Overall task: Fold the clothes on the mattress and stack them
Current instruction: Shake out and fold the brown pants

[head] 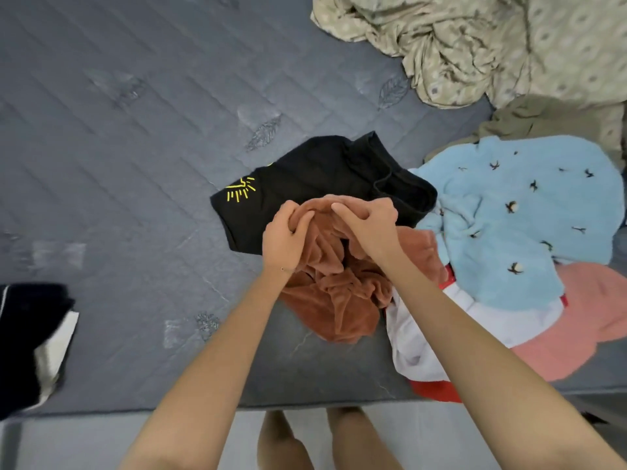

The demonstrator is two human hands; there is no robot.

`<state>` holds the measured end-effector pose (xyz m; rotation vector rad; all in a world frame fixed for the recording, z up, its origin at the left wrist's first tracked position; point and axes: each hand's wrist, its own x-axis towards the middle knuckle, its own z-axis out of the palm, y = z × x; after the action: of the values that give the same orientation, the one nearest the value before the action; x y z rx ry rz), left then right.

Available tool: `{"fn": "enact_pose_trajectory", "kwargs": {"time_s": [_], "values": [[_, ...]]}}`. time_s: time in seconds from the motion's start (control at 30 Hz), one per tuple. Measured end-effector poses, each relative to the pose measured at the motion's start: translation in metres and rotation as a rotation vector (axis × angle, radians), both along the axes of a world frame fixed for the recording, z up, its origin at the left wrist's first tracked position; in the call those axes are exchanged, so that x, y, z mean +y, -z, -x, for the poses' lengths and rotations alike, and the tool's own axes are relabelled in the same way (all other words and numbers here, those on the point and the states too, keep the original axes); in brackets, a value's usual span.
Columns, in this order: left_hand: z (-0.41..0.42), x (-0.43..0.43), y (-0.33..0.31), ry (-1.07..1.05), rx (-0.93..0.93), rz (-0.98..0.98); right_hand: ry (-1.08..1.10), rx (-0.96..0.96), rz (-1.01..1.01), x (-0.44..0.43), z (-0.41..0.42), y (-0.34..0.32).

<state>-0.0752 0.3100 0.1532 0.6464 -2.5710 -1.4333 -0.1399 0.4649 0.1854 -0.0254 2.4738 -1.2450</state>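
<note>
**Fleece (336,300) bunched at the near edge of the mattress (118,130)**

Standing at the near edge, a person reaches both bare arms out over the grey quilted mattress. The left grip (283,239) is clenched round a fold at the top of the rust-brown fleece, and the right grip (369,232) pinches the same top edge just beside it, fingertips almost meeting. The rest of the fleece hangs crumpled below them, down to the near edge.

Behind it lies a black garment (305,178) with yellow stitching, partly covered by the fleece. Toward the right edge sits a loose heap: a pale blue top (526,215) with small dark birds, a pink piece (593,317) under it, and a white and red garment (475,320) touching the fleece. An olive garment (549,120) lies beyond the blue top. A patterned beige sheet (475,39) is rumpled in the far right corner. Well apart, at the left edge, rests a dark item (30,334) with a pale layer showing.
</note>
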Motion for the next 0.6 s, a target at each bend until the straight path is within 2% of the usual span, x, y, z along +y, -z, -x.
{"fn": "enact_pose_trajectory", "kwargs": {"time_s": [0.2, 0.33, 0.4, 0.6], "values": [[-0.03, -0.029, -0.083, -0.047, 0.095, -0.017, 0.051, -0.024, 0.148, -0.042, -0.047, -0.083], [-0.051, -0.059, -0.134, 0.022, 0.181, -0.017, 0.122, -0.086, 0.305, -0.063, -0.078, -0.123], [-0.063, -0.075, -0.16, 0.048, 0.22, -0.019, 0.155, -0.063, 0.417, -0.078, -0.095, -0.147], [-0.107, -0.133, -0.232, 0.077, 0.353, -0.058, 0.192, -0.001, 0.577, -0.138, -0.15, -0.211]]}}
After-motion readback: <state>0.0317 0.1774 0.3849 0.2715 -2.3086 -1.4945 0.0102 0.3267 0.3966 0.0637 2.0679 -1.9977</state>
